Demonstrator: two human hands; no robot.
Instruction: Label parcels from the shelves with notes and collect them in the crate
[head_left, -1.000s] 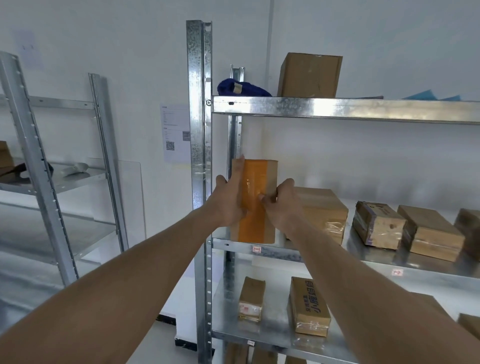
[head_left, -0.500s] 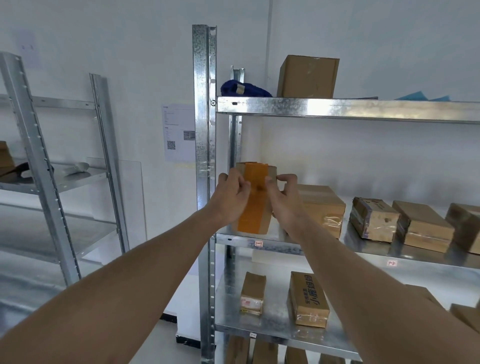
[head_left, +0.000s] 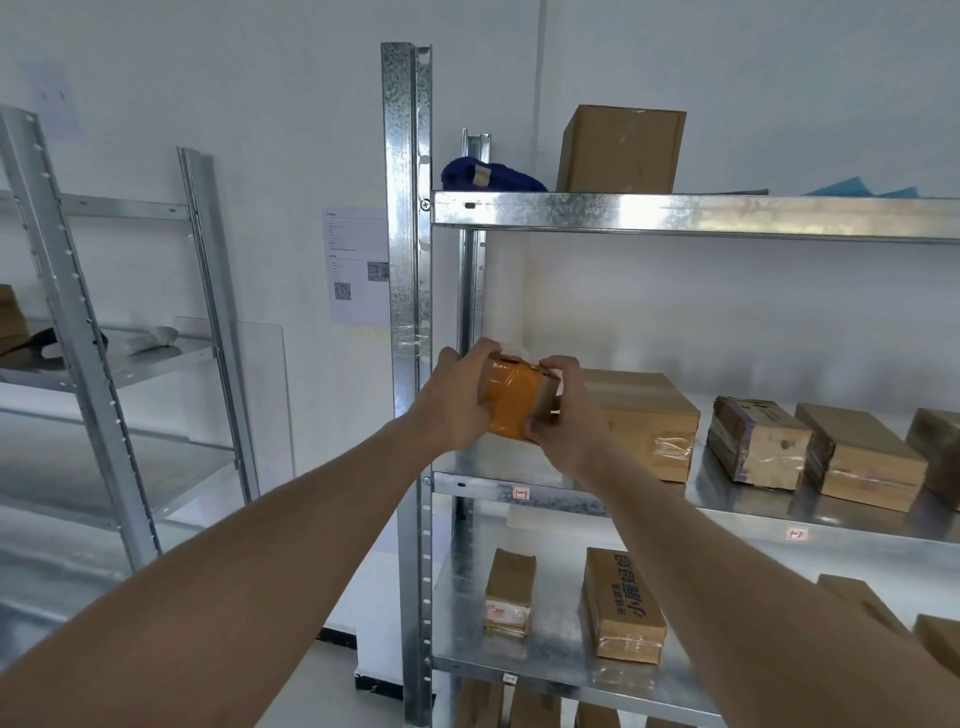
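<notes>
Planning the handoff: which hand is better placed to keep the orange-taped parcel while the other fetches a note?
Left, probably. The left hand wraps the parcel broadly; the right hand only pinches its edge.

Galvanised steel shelving unit (head_left: 406, 312), right of centre, several tiers. Top shelf (head_left: 675, 214): dark blue cloth bundle (head_left: 488, 176) at left end, upright cardboard box (head_left: 621, 149) just beside it, blue sheets (head_left: 852, 187) further right. Middle shelf (head_left: 524, 491): large taped carton (head_left: 644, 423), then a battered box (head_left: 756, 449) and a flat box (head_left: 860, 460), spaced in a row. Lower shelf (head_left: 550, 667): small labelled parcel (head_left: 509, 590) beside a printed carton (head_left: 623, 605). Second rack (head_left: 78, 332) stands at left, apart.
</notes>
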